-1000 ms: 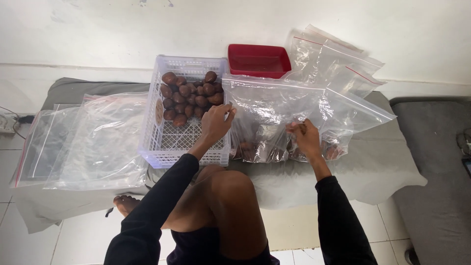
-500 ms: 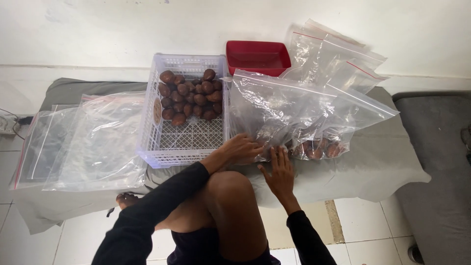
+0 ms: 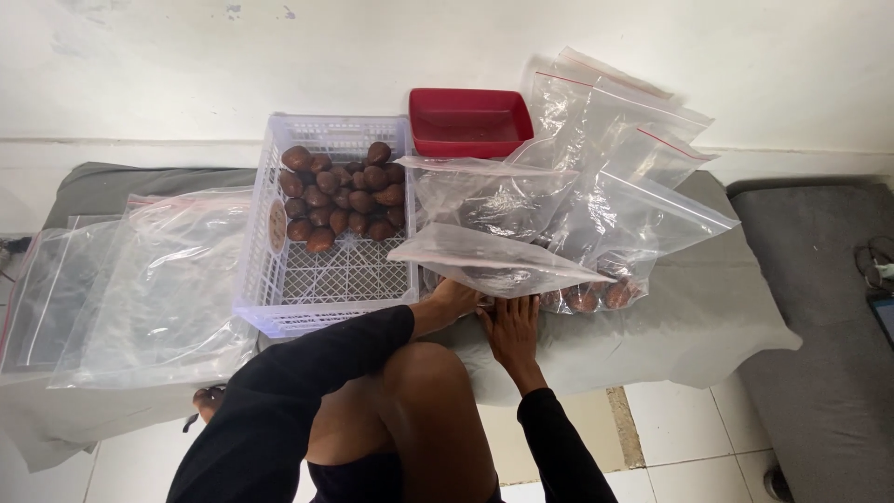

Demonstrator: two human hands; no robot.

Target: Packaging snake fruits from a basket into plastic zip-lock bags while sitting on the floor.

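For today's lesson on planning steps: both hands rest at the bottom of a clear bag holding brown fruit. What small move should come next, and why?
Probably press the bag's folded top flat. Left hand and right hand lie at its near edge, the top flap leans over toward them, and the fruit sits low inside.

Grey cloth-covered bench (image 3: 708, 317) with white crate (image 3: 279, 298), red tray (image 3: 470, 116), clear bags (image 3: 158, 279)

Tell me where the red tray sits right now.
In the head view the red tray sits at the far edge of the grey cloth, against the white wall, just right of the white basket of brown fruit and left of the clear zip bags.
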